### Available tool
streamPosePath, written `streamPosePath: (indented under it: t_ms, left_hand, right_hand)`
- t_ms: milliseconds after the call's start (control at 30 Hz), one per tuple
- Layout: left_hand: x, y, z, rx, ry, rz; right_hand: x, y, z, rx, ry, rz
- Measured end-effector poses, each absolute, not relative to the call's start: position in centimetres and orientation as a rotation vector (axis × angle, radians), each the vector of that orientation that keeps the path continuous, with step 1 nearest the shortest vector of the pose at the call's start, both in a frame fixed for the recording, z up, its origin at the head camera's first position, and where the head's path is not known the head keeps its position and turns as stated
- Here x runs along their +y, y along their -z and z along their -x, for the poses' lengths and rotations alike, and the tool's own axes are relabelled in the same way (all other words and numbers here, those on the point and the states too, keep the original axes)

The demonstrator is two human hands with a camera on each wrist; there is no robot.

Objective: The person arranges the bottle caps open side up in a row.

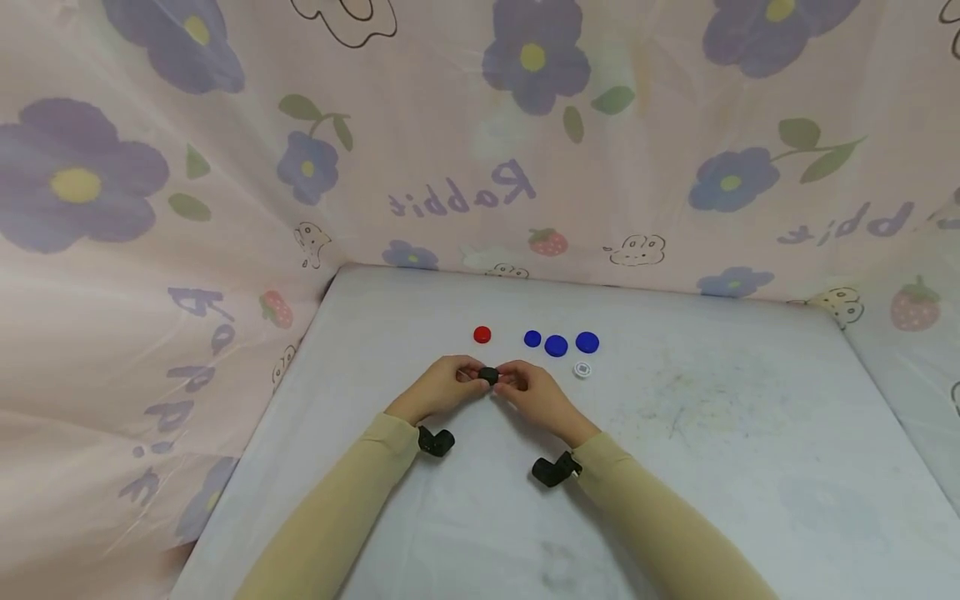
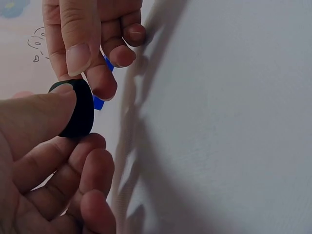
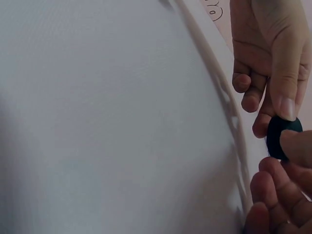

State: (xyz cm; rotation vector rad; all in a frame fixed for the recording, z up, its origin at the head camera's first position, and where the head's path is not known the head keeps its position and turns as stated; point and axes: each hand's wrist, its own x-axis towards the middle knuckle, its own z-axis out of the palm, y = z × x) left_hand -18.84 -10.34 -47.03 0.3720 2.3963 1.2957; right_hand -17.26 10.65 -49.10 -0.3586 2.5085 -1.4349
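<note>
My left hand pinches a small black round cap between thumb and fingers, a little above the white table. In the left wrist view its thumb presses on the flat face of the cap. From the other side my right hand meets the same cap, its thumb over the face in the right wrist view. The fingers behind the cap are partly hidden. Beyond the hands lie a red disc, a small blue disc, two larger blue discs and a white round piece.
The white-covered table shows faint smudges on its right half. A flowered curtain hangs along the back and sides. Black wrist cameras are strapped at the left and right sleeves.
</note>
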Motion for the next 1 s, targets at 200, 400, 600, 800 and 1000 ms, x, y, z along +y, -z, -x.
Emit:
streamPosePath:
  t_ms: [200, 400, 600, 800, 1000]
  left_hand:
    - [-10.52, 47.17, 18.93, 2.396, -1.269, -0.375]
    - [-10.57, 47.43, 19.02, 2.391, -1.266, -0.392]
    - [-10.57, 47.42, 18.87, 2.401, -1.291, -0.407]
    - [-10.64, 47.35, 18.81, 2.437, -1.326, -0.441]
    - [-10.65, 47.53, 18.86, 2.466, -1.324, -0.428]
  right_hand:
    - [10.58, 48.94, 17.17, 2.517, 1.426, 0.372]
    - [10.47, 48.98, 17.18, 2.539, 1.429, 0.366]
    - [10.44, 49.15, 17.22, 2.524, 1.451, 0.364]
    - [10.36, 49.15, 17.21, 2.545, 1.433, 0.365]
    - [10.01, 48.91, 17.15, 2.617, 1.364, 0.357]
